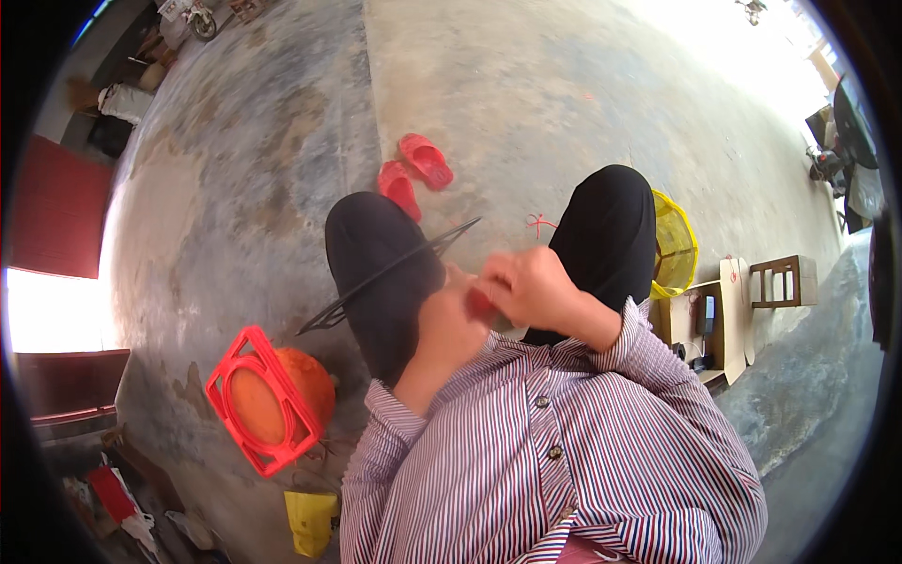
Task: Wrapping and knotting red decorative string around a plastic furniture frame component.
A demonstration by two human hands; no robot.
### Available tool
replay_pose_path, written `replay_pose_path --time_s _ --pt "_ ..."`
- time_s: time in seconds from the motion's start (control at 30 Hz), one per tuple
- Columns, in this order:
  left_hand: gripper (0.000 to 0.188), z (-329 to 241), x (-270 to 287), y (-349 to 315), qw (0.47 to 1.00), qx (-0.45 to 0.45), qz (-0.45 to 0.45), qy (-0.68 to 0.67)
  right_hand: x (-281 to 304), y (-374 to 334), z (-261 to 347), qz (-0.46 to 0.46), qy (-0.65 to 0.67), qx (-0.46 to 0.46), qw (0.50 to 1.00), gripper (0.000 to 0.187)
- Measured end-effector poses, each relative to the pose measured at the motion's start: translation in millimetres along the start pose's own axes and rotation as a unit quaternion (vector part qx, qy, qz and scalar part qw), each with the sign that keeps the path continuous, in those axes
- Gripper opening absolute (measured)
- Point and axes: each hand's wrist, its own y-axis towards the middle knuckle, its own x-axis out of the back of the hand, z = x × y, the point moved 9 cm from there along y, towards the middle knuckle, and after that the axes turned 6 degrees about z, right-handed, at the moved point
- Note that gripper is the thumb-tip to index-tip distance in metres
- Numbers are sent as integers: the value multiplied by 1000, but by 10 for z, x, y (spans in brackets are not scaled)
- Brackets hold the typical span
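Note:
Over my lap my left hand (449, 324) and my right hand (537, 289) meet, both closed and smeared by motion. Between them shows a small red thing (481, 302), too blurred for its kind to be told. The right fingers are bent over it, and the left hand curls round it from the other side. Several thin black strips (376, 282) run slantwise across my left thigh, close to the left fingertips. Whether the left hand also grips these strips cannot be told.
Left of me a red plastic frame (223, 376) leans on an orange round thing (305, 381), near a yellow bag (311, 523). Red clogs (426, 161) lie ahead. To my right stand a yellow basket (693, 246), an open cardboard box (733, 315) and a wooden stool (801, 280).

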Motion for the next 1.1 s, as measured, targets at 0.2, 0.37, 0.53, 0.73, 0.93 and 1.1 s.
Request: replay_pose_path --time_s 0.2,0.37,0.53,0.73,0.93,1.1 --pt "25 504 0 52 881 153 -57 -444 15 -143 177 31 -39 -4 999 14" --pt "40 507 -65 -27 750 136 -53 -645 -265 -179 -324 108 349 -99 926 15" --pt "45 468 -184 -61 752 177 -39 -634 226 -137 219 -24 376 192 906 15" --pt "48 362 -35 -102 732 124 -77 -666 -592 -375 -698 46 621 -313 717 24" --pt "28 -332 -55 -10 971 -94 138 -170 -823 -334 -670 131 819 -276 486 26" --pt "27 -273 -177 0 980 -64 97 159 -139 -242 -469 32 348 -280 894 21"
